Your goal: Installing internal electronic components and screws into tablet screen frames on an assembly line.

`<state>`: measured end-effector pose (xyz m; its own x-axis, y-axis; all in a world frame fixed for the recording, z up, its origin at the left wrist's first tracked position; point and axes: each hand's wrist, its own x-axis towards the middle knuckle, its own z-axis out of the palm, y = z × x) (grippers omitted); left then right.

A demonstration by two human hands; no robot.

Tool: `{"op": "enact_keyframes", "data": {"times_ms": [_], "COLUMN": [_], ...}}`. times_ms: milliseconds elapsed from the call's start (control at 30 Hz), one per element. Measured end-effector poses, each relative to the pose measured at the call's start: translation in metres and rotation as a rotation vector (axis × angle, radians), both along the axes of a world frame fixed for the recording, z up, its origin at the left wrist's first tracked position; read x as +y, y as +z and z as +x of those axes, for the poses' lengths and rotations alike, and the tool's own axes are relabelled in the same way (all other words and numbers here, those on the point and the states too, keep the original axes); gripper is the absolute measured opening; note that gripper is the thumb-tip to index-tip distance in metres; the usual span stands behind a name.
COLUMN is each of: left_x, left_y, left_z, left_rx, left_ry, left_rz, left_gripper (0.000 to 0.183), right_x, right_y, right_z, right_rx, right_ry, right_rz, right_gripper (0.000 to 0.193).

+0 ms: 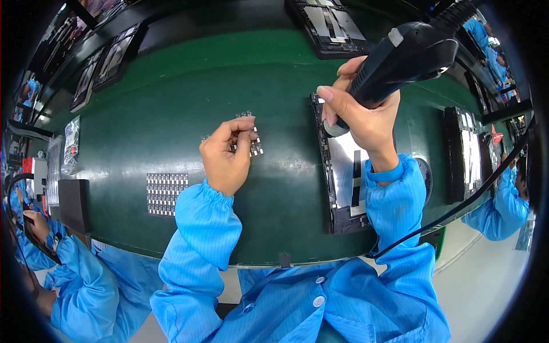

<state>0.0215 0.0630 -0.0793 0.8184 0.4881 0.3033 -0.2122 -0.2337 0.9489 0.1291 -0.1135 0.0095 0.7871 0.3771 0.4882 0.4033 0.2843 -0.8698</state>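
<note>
My right hand [363, 111] grips a black corded hand tool [394, 60], whose thick cable leaves its upper end. The tool's lower tip, partly behind my fingers, is over the upper part of an opened tablet-like device [346, 166] with a black frame and silver inside. My left hand [226, 151] is closed, thumb and fingertips pinched together at a small dark sheet of tiny parts [255, 146]. What the pinch holds, if anything, is too small to make out. A larger sheet of similar small parts [167, 194] lies flat to the left of my left forearm.
Another opened device [329, 26] lies at the far edge, with more [117, 54] at the far left and a stack [463, 154] on the right. A black block [74, 206] and a plastic bag [71, 146] sit left. A black cable [457, 211] crosses beside my right sleeve. Co-workers sit on both sides.
</note>
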Motion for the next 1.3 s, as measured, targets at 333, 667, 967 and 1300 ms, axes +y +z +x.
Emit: {"op": "enact_keyframes", "data": {"times_ms": [333, 667, 967, 1300], "left_x": [-0.013, -0.046, -0.049, -0.062], "left_y": [0.003, 0.021, 0.022, 0.026], "left_z": [-0.009, 0.055, 0.069, 0.085], "left_rx": [0.038, 0.506, 0.504, 0.479], "left_ry": [-0.081, -0.477, -0.551, -0.589], "left_rz": [0.079, -0.305, -0.36, -0.175], "left_gripper": [0.014, 0.023, 0.015, 0.015], "right_x": [0.0, 0.002, -0.005, -0.021], "right_y": [0.003, 0.002, 0.01, 0.008], "right_z": [-0.003, -0.005, -0.009, -0.002], "right_rx": [-0.072, -0.07, -0.02, -0.132], "right_ry": [0.054, 0.039, 0.026, -0.036], "right_rz": [-0.117, -0.098, -0.102, -0.138], "right_gripper": [0.033, 0.034, 0.032, 0.032]}}
